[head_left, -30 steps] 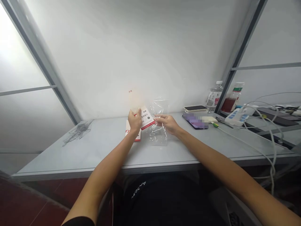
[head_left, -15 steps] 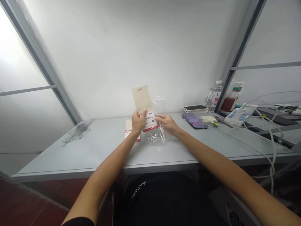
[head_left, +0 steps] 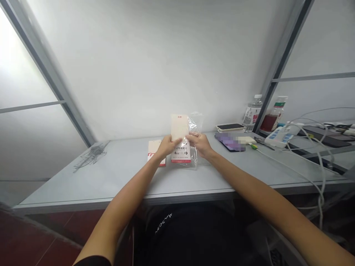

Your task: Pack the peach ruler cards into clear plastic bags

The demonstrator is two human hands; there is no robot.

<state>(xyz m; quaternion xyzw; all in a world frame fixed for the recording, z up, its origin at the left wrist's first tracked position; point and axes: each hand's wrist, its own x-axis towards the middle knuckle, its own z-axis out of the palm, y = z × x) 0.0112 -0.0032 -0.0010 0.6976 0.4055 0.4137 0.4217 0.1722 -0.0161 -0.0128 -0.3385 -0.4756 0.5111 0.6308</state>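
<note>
A white card with a red lower edge and printed text [head_left: 179,137] stands nearly upright just above the desk, between my hands. My left hand [head_left: 166,146] grips its left side. My right hand [head_left: 198,144] pinches a clear plastic bag [head_left: 194,127] at the card's right side. The card overlaps the bag, and I cannot tell whether it lies inside. A flat white-and-red box [head_left: 154,153] lies on the desk just below my left hand.
The pale grey desk [head_left: 111,177] stands against a white wall. Crumpled clear plastic [head_left: 91,156] lies at its left. To the right are a phone [head_left: 230,127], a blurred purple item [head_left: 230,143], a water bottle [head_left: 252,114], a power strip [head_left: 280,137] and cables.
The card has swung from a leftward tilt to nearly upright and moved right and down, over the bag. My left hand has moved right, closer to my right hand.
</note>
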